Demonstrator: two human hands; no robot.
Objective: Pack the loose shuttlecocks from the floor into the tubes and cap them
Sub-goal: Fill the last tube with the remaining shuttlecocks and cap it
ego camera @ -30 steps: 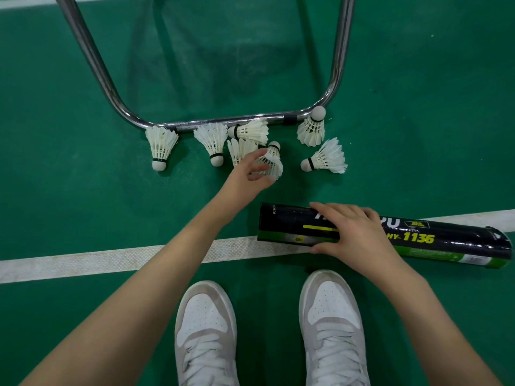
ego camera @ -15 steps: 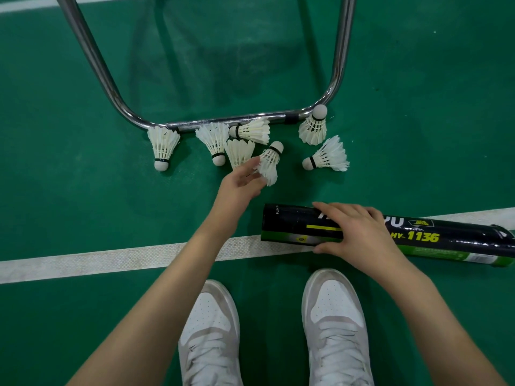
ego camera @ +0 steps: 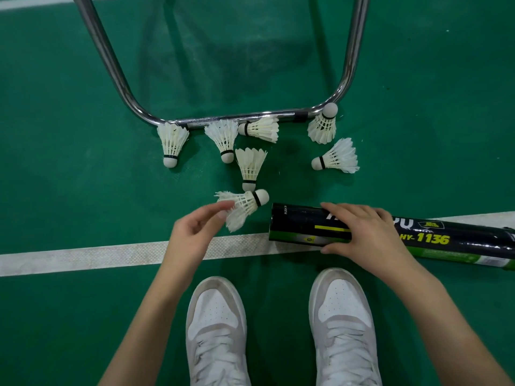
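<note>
Our left hand (ego camera: 195, 235) pinched a shuttlecock (ego camera: 243, 207) by its feathers, cork toward the open mouth of the tube (ego camera: 301, 227), which lay on the floor under our right hand (ego camera: 365, 232), its fingers curved over it. We judged the shuttlecock very light and its feathers fragile; the firm, round cork seemed safer to hold.
</note>
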